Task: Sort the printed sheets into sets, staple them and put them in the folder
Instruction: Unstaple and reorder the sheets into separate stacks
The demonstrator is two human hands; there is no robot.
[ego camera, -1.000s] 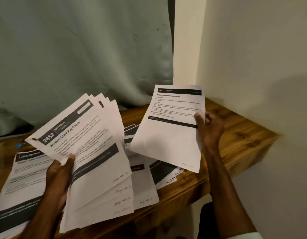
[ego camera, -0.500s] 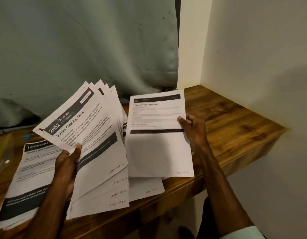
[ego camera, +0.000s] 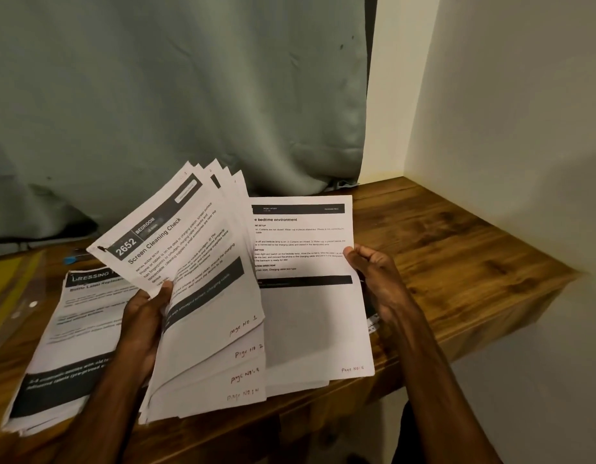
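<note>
Fanned sheets [ego camera: 189, 249] left of single sheet [ego camera: 306, 323]

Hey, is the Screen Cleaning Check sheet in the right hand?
No, the Screen Cleaning Check sheet tops the fan in the left hand; the right hand holds a bedtime sheet.

white black-banded sheets [ego camera: 196, 262], grey-green curtain [ego camera: 156, 95]

Grey-green curtain [ego camera: 156, 95] hangs across the back, creased, hem reaching the dark wood-grain desk [ego camera: 457, 246]. Cream walls meet in a corner at right: narrow back wall [ego camera: 387, 95] & side wall [ego camera: 507, 112]. Light dim, warm.
</note>
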